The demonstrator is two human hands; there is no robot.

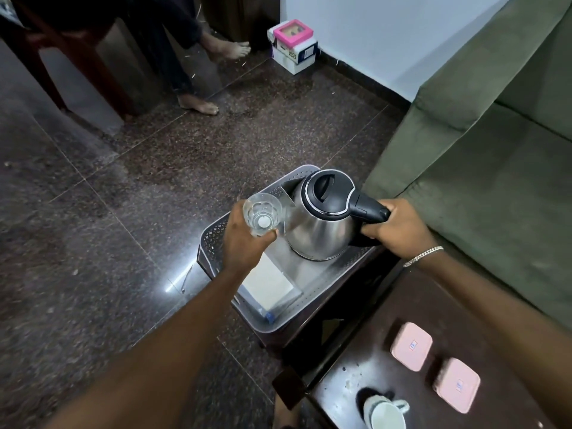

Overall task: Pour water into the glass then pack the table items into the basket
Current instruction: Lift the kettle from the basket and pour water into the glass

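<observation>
Our left hand [244,239] wraps clear glass [263,213], holding it upright above grey perforated basket [213,239]. Our right hand [399,227] clenches black handle of steel electric kettle [322,218], also over basket. Key relation: kettle spout points left toward glass, rim just beside spout, handle-to-spout axis running right to left. We judge pour not yet begun. White cup [387,413] and two pink boxes [410,345] wait on dark table [365,351].
</observation>
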